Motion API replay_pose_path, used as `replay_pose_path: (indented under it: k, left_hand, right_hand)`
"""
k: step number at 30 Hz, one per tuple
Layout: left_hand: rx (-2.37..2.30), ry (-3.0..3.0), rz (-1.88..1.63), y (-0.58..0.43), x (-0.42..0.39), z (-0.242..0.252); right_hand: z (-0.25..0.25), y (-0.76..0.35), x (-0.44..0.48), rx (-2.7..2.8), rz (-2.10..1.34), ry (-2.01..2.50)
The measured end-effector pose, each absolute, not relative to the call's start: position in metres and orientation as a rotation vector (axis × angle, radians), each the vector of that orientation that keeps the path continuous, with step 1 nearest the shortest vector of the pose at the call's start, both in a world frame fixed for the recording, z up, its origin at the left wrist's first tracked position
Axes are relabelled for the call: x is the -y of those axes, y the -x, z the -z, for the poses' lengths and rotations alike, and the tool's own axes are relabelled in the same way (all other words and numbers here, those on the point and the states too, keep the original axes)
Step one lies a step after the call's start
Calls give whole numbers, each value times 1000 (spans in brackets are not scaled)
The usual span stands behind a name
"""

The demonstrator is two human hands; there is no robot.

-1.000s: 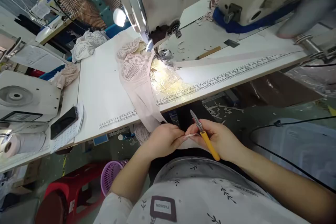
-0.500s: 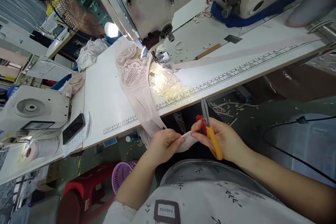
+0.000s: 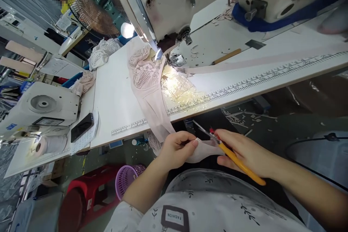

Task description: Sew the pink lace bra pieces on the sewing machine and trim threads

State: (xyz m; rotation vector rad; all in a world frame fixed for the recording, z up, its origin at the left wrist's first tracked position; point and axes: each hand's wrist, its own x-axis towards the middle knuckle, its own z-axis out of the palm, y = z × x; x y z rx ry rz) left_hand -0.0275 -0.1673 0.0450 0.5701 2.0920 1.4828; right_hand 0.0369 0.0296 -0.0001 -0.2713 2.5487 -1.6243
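My left hand (image 3: 178, 149) pinches the edge of a pale pink fabric piece (image 3: 203, 150) below the table's front edge. Orange-handled scissors (image 3: 239, 165) are held in my right hand (image 3: 244, 152), their blades pointing up and left above the fabric. Something red shows at the scissors' pivot. A pale pink lace garment (image 3: 148, 76) lies on the table, its upper part beside the lit needle area of the sewing machine (image 3: 168, 7), and its lower end hangs over the edge near my left hand.
The white table (image 3: 114, 94) has a printed ruler along its front. A phone (image 3: 82, 127) lies on paper at the left, near another sewing machine (image 3: 51, 105). Below are a purple basket (image 3: 125, 181) and a red stool (image 3: 92, 188). A fan (image 3: 95, 7) stands behind.
The scissors have swung from nearly upright to slanting up and left. My right hand has moved right and its fingers have left the fabric edge. The view has shifted slightly left.
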Motion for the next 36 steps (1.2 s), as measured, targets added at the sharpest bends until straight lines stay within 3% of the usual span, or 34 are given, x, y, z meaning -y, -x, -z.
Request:
replay_pose_path:
  k: [5,16,27,32,36]
  left_hand:
    - [-2050,-469,-1554,27,170,-42]
    - [-2117,-397,-1592,26,170,-40]
    - [-2142,-390,-1547,26,168,-49]
    - [-2131,-364,-1527,24,170,-50]
    - [-2063,-298,-1602,21,173,-48]
  right_hand:
    - [5,-42,-36,-2495,1250,534]
    - [5,-46,-32,-2564,1136,363]
    - [18,-52,-31,-2486,1373,131]
    - [5,-54,-29,-2473,1711,-54]
    - [-4,-52,-30,-2487,1753,133]
